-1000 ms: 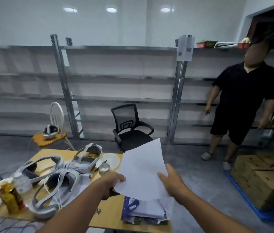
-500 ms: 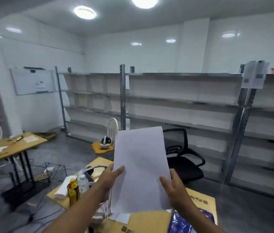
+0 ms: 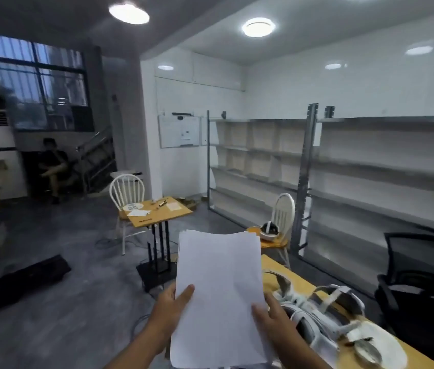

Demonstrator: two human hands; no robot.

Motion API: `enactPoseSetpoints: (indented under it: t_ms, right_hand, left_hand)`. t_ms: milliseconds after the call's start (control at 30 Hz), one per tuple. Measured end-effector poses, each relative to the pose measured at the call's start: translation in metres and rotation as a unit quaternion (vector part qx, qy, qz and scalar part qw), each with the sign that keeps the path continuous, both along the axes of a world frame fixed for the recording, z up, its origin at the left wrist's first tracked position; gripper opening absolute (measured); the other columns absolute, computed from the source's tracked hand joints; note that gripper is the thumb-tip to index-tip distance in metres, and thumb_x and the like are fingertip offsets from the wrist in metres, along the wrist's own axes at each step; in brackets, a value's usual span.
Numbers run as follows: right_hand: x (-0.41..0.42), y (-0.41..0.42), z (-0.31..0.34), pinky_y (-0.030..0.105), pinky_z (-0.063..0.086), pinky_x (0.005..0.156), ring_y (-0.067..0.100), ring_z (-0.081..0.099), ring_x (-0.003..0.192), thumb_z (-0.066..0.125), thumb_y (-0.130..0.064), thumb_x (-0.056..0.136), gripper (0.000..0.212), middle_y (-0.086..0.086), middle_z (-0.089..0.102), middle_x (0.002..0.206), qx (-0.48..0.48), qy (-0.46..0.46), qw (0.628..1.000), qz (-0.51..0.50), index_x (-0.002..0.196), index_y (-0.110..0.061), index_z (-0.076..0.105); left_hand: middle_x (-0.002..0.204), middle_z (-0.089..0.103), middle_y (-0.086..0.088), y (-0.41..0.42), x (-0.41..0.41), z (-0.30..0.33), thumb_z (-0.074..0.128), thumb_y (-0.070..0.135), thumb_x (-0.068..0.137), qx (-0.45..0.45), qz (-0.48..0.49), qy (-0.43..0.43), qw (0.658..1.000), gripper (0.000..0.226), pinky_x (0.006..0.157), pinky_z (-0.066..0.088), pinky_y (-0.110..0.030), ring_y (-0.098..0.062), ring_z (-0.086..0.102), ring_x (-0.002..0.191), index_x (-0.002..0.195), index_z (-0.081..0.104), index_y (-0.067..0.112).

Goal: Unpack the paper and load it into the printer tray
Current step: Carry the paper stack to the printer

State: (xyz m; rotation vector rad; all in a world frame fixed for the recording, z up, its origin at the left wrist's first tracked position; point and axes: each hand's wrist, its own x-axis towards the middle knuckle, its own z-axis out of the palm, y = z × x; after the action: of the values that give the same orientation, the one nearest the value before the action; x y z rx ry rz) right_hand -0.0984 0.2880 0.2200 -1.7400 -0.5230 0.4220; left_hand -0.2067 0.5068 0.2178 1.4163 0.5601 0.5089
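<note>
I hold a stack of white paper point(image 3: 219, 296) upright in front of me, low in the middle of the view. My left hand point(image 3: 174, 306) grips its left edge with the thumb on the front sheet. My right hand point(image 3: 274, 319) grips the right edge the same way. No printer or tray is in sight.
A wooden table point(image 3: 349, 350) with white headsets point(image 3: 317, 312) is at my lower right, a black office chair point(image 3: 423, 286) behind it. A small table point(image 3: 157, 213), white chairs point(image 3: 126, 191) and grey shelving point(image 3: 370, 169) stand ahead. A person sits point(image 3: 52, 166) at far left. Cables lie on the floor.
The view has swung left, from the shelves and the standing person to the far room. Both hands have kept the paper, now held more upright.
</note>
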Motion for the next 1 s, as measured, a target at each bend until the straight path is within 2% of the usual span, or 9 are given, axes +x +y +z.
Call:
enactPoseSetpoints:
  t_ms: [67, 133, 267, 367, 433, 567, 733, 867, 1000]
  right_hand:
    - [-0.013, 0.047, 0.000, 0.020, 0.054, 0.080, 0.005, 0.068, 0.091, 0.059, -0.038, 0.082, 0.046, -0.008, 0.068, 0.110, -0.011, 0.007, 0.999, 0.040, 0.125, -0.022, 0.053]
    - [-0.030, 0.100, 0.002, 0.009, 0.049, 0.076, 0.007, 0.063, 0.090, 0.057, -0.030, 0.086, 0.030, -0.007, 0.065, 0.110, -0.035, 0.011, 0.996, 0.078, 0.114, -0.023, 0.054]
    - [-0.074, 0.213, -0.002, 0.010, 0.044, 0.069, 0.020, 0.055, 0.098, 0.056, -0.022, 0.085, 0.029, 0.001, 0.061, 0.114, -0.053, 0.012, 0.993, 0.107, 0.114, -0.017, 0.056]
    - [-0.116, 0.294, -0.009, 0.030, 0.047, 0.090, 0.021, 0.057, 0.102, 0.048, -0.024, 0.097, 0.026, 0.007, 0.061, 0.116, -0.078, 0.014, 0.985, 0.150, 0.121, -0.015, 0.054]
    - [-0.149, 0.349, -0.017, 0.042, 0.049, 0.093, 0.022, 0.061, 0.101, 0.046, -0.025, 0.098, 0.025, 0.007, 0.062, 0.116, -0.089, 0.007, 0.976, 0.197, 0.121, -0.017, 0.053]
    - [-0.226, 0.448, -0.030, 0.039, 0.048, 0.091, 0.023, 0.059, 0.102, 0.046, -0.017, 0.098, 0.020, 0.008, 0.063, 0.116, -0.093, -0.044, 0.952, 0.287, 0.116, -0.019, 0.055]
    - [-0.335, 0.545, -0.030, 0.024, 0.030, 0.089, 0.017, 0.047, 0.105, 0.046, -0.010, 0.098, 0.027, 0.001, 0.052, 0.119, -0.086, -0.096, 0.919, 0.373, 0.124, -0.017, 0.050]
    - [-0.408, 0.617, -0.038, 0.024, 0.030, 0.088, 0.019, 0.046, 0.109, 0.048, -0.006, 0.097, 0.035, 0.002, 0.050, 0.122, -0.061, -0.140, 0.876, 0.458, 0.131, -0.003, 0.049]
    - [-0.461, 0.687, -0.047, 0.027, 0.034, 0.091, 0.022, 0.050, 0.112, 0.051, -0.009, 0.096, 0.035, 0.006, 0.055, 0.126, -0.050, -0.127, 0.841, 0.523, 0.130, -0.006, 0.050]
  left_hand:
    - [0.095, 0.077, -0.010, 0.041, -0.032, 0.003, 0.065, 0.019, 0.089, -0.014, 0.021, -0.015, 1.000, 0.015, 0.071, 0.060, -0.039, -0.032, 0.073, 0.088, 0.102, 0.068, 0.012]
    - [0.094, 0.077, -0.010, 0.084, -0.061, 0.000, 0.065, 0.018, 0.089, -0.006, 0.055, -0.007, 0.998, 0.015, 0.070, 0.060, -0.037, -0.031, 0.073, 0.087, 0.101, 0.069, 0.011]
    - [0.096, 0.077, -0.007, 0.173, -0.127, -0.011, 0.067, 0.023, 0.088, 0.022, 0.121, 0.028, 0.992, 0.019, 0.082, 0.058, -0.042, -0.025, 0.073, 0.086, 0.102, 0.070, 0.010]
    - [0.097, 0.075, -0.003, 0.233, -0.187, -0.021, 0.065, 0.027, 0.089, 0.043, 0.181, 0.046, 0.982, 0.013, 0.075, 0.057, -0.032, -0.019, 0.072, 0.086, 0.098, 0.068, 0.018]
    - [0.099, 0.073, 0.000, 0.269, -0.232, -0.031, 0.065, 0.030, 0.089, 0.055, 0.229, 0.060, 0.970, 0.012, 0.078, 0.057, -0.032, -0.018, 0.070, 0.088, 0.098, 0.066, 0.021]
    - [0.117, 0.062, 0.002, 0.330, -0.328, -0.047, 0.065, 0.033, 0.089, 0.049, 0.325, 0.090, 0.940, 0.039, 0.096, 0.048, -0.033, -0.017, 0.061, 0.106, 0.120, 0.057, 0.011]
    - [0.108, 0.066, 0.001, 0.375, -0.445, -0.050, 0.060, 0.026, 0.093, 0.046, 0.432, 0.137, 0.890, 0.024, 0.065, 0.049, -0.007, -0.004, 0.061, 0.082, 0.113, 0.060, 0.013]
    - [0.127, 0.062, 0.002, 0.402, -0.525, -0.065, 0.060, 0.047, 0.086, 0.062, 0.536, 0.174, 0.824, 0.053, 0.101, 0.046, -0.037, -0.019, 0.059, 0.115, 0.129, 0.056, 0.016]
    - [0.118, 0.066, 0.004, 0.432, -0.573, -0.064, 0.063, 0.039, 0.087, 0.057, 0.617, 0.163, 0.768, 0.042, 0.095, 0.045, -0.031, -0.019, 0.061, 0.113, 0.123, 0.061, 0.018]
